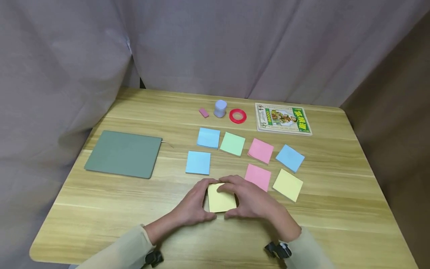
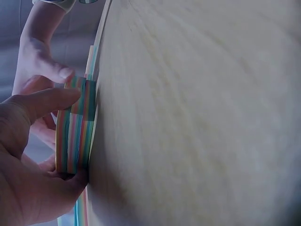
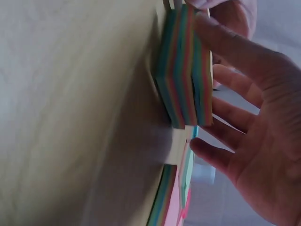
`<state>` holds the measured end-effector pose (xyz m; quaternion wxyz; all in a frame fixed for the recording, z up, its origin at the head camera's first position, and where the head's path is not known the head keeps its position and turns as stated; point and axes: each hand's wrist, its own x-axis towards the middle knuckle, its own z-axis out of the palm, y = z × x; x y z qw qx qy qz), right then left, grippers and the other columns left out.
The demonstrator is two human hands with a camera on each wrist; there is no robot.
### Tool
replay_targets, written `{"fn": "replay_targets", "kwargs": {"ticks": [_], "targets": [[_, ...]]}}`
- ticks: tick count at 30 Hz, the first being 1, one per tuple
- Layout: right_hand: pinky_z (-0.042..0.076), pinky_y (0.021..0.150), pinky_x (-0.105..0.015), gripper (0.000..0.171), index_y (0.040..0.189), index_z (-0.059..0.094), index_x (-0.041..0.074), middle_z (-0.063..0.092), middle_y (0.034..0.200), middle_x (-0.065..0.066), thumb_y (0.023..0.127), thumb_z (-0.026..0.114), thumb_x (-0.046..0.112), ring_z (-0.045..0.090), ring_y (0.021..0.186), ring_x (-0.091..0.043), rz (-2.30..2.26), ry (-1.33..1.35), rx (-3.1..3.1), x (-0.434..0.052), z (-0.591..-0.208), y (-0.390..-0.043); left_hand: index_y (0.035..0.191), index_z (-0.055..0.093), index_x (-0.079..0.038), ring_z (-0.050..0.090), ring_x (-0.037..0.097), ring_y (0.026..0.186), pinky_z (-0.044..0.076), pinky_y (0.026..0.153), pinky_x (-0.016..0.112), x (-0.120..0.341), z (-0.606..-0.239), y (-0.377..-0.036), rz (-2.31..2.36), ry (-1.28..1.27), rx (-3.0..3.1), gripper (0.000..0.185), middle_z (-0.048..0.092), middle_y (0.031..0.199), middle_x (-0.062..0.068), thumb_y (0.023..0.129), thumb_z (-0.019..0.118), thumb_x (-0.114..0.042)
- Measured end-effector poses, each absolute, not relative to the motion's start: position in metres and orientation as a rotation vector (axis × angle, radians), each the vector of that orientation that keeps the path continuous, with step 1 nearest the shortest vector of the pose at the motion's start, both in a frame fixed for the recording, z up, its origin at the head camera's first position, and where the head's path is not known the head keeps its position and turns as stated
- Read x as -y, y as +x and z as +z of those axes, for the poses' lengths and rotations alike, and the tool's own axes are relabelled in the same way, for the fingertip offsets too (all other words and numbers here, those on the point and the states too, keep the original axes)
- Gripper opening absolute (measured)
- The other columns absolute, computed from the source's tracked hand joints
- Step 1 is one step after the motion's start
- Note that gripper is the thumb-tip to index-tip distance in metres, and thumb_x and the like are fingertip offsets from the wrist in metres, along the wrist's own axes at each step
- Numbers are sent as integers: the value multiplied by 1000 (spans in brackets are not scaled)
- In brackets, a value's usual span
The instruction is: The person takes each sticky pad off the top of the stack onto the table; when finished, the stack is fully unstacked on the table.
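Observation:
A stack of sticky-note pads [image 1: 222,203], yellow on top, sits on the table near its front, between both hands. Its striped, multicoloured edges show as layers in the left wrist view, with one pad [image 2: 74,139] pressed against another. My left hand [image 1: 192,204] grips the left side, thumb at the near edge and fingers at the far one. On the right, my right hand [image 1: 251,198] curls round the stack, its thumb by the near corner and a finger over the yellow top. The right wrist view shows the stacked pads [image 3: 181,70] slightly offset.
Behind and right of the hands lie several loose pads: blue [image 1: 198,163], green [image 1: 232,144], pink [image 1: 258,176] and yellow [image 1: 287,185]. A green notebook [image 1: 124,154] lies left. Along the back are a pink eraser [image 1: 203,112], pale blue container [image 1: 220,108], red tape roll [image 1: 237,110] and booklets [image 1: 283,118].

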<state>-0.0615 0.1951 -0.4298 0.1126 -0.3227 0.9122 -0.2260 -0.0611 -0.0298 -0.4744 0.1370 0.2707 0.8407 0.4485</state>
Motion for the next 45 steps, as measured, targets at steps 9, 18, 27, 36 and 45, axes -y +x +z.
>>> {"fn": "replay_targets", "kwargs": {"ticks": [9,18,27,36,45], "targets": [[44,99,-34,60,121,64,20,54,132,4,68,89,31,48,123,-12,-627,-979,-2745,-190,-433,-57,139,41,-10,46,17,122,40,103,38,27,-473,-61,1270,787,-2469,91,50,134,3,61,88,-9],[40,101,-53,63,122,66,17,53,139,-5,66,90,36,48,127,-29,-743,-608,-2834,-247,-411,-66,138,41,-6,46,21,124,39,104,41,26,-472,-60,1254,793,-2507,90,51,133,7,62,88,-5],[42,87,-59,78,132,58,4,46,141,-27,76,79,55,48,117,-48,-846,295,-3069,-372,-411,-119,138,41,-7,46,21,123,40,104,41,27,-473,-59,1254,794,-2513,90,51,132,7,62,88,-6],[35,97,-58,81,131,57,-4,47,136,-34,81,70,58,41,123,-50,-676,714,-3031,-445,-446,-138,138,42,-7,46,19,124,39,104,39,26,-474,-61,1258,807,-2506,88,51,133,6,62,87,-7],[34,97,-59,79,132,56,-5,45,135,-36,84,66,57,40,123,-53,-576,619,-3035,-445,-451,-138,138,42,-8,46,19,124,39,104,40,28,-473,-61,1273,788,-2492,89,51,133,6,62,88,-7]]}}
